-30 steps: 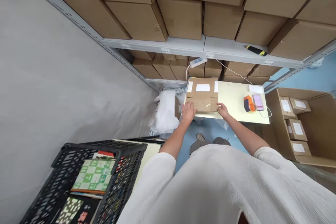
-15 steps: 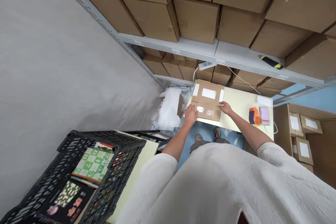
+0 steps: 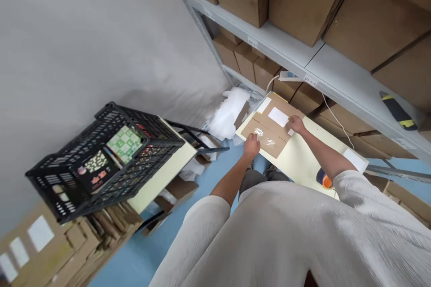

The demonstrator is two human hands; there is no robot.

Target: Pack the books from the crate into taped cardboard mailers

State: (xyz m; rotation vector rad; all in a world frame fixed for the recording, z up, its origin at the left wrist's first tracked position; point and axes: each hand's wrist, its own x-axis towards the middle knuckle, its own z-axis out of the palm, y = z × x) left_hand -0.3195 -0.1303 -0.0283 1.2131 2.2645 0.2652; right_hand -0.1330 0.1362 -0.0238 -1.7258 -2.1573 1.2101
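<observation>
A flat cardboard box (image 3: 276, 140) lies on the pale yellow table (image 3: 305, 154), with shiny clear tape on its near half. White labels sit on its far half, one large label (image 3: 278, 116) in the middle and a strip (image 3: 264, 105) at the left. My left hand (image 3: 252, 145) is at the box's near left edge, fingers curled against it. At the far right side, my right hand (image 3: 296, 124) has its fingers drawn together over the box, beside a small white patch. Whatever is between those fingers is too small to make out.
Beyond the table stands a metal shelf (image 3: 242, 30) full of cardboard boxes, with a black-yellow cutter (image 3: 399, 110) on it. An orange and purple tape dispenser (image 3: 325, 179) is near my right forearm. At the left, a black crate (image 3: 161, 143) holds books. White packing material (image 3: 229, 114) lies by the wall.
The view has turned, bringing more of the left side in. My right hand has moved from the box's right edge up toward its labels, fingers closing. My left hand stays by the near edge.
</observation>
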